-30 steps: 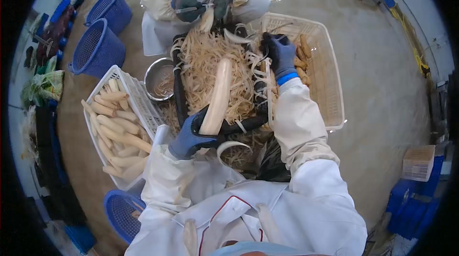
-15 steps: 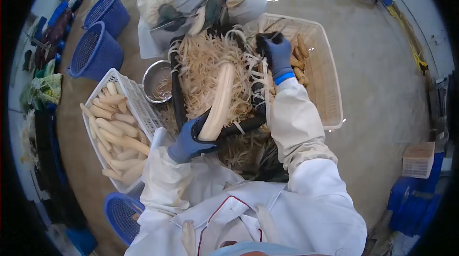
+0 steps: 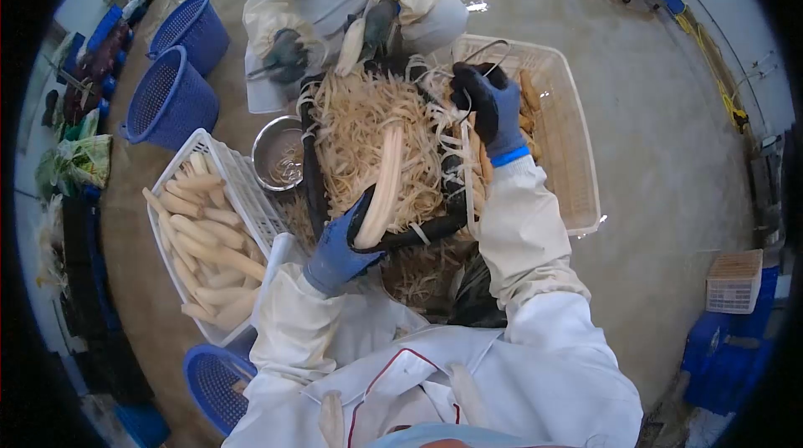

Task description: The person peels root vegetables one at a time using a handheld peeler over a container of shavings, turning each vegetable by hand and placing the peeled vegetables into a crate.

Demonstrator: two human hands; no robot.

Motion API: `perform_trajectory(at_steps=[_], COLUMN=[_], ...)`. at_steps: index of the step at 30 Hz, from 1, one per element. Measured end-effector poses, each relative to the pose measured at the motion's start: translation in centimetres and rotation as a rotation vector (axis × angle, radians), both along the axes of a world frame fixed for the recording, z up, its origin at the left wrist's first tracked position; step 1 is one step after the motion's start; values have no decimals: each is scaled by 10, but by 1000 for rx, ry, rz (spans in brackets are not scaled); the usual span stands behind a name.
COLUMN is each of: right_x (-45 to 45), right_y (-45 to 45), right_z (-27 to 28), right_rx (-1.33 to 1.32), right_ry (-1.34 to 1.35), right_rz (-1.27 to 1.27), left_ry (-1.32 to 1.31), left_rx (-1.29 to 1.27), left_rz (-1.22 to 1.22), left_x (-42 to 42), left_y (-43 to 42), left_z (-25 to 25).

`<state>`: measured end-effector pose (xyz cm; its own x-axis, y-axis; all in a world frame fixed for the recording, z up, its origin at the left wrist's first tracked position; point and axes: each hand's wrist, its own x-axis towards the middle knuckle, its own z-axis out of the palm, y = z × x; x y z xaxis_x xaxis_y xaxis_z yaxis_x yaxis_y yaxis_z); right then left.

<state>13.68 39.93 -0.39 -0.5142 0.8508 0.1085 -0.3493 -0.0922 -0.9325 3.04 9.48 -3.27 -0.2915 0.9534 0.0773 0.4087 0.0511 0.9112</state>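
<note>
My left hand (image 3: 341, 245), in a blue and black glove, grips the lower end of a long, pale, peeled root vegetable (image 3: 386, 184). The root slants upward over a heap of peel strips (image 3: 355, 126) inside a black-rimmed container (image 3: 311, 172). Gloved the same way, my right hand (image 3: 492, 107) is closed beside the container's upper right, apart from the root. From its fingers sticks a thin, curved tool, apparently a peeler (image 3: 489, 48); much of it is hidden. Peel strips hang just below this hand.
A white crate (image 3: 268, 214) of pale roots stands left, near a metal bowl (image 3: 278, 151). Browner roots lie in the crate (image 3: 577, 155) at right. Opposite, a co-worker's gloved hands (image 3: 288, 56) hold another root (image 3: 351, 46). Blue baskets (image 3: 171, 97) stand farther left.
My right hand has shifted slightly right and down, and the thin tool now shows above it. The left hand still holds the root, now turned slightly. The co-worker's hand on the left has moved down.
</note>
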Motion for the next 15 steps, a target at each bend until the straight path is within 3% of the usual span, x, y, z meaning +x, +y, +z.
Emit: perform_trajectory(at_steps=[4,6,9,15], right_x=[-9,-13,-9,0], right_y=[-51,-32,19,4], right_z=[7,-10,-30,-14], right_rx=[24,-19,117,-25], right_ry=[10,23,-54,97], right_rz=[475,259,-153,3], left_ry=[-443,-731,-621,-982], left_rx=[-102,-185,-141,-54], left_rz=[21,-37,-120,62], left_x=[-4,-7,-3,-1], left_y=[-3,-5,-6,-1], left_z=[-9,0,19,25])
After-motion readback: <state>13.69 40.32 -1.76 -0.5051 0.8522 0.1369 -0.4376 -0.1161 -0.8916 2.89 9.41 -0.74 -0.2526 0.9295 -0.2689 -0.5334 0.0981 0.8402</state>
